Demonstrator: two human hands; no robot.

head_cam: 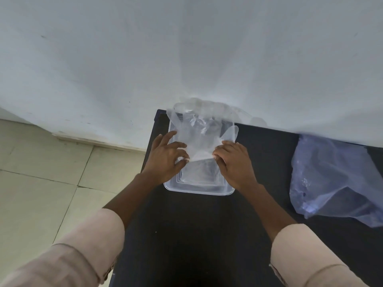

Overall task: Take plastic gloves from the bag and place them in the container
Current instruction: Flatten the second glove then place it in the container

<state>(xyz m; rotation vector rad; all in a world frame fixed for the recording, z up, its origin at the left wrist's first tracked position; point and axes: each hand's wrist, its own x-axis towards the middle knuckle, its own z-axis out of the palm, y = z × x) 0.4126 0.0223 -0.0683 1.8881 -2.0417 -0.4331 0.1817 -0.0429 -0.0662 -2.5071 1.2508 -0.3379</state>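
Note:
A clear plastic glove [200, 133] lies spread over the clear rectangular container [199, 188] at the far left corner of the black table [196, 235]. Its fingers reach past the container's far rim toward the wall. My left hand [165, 157] pinches the glove's cuff on the left side, thumb and forefinger closed on the film. My right hand [233, 159] holds the cuff on the right side in the same way. The translucent bluish plastic bag [331, 179] lies crumpled on the table to the right, apart from both hands.
A white wall [186, 48] rises right behind the table's far edge. Pale floor tiles [41, 183] lie to the left, below the table's left edge. Both forearms wear rolled beige sleeves.

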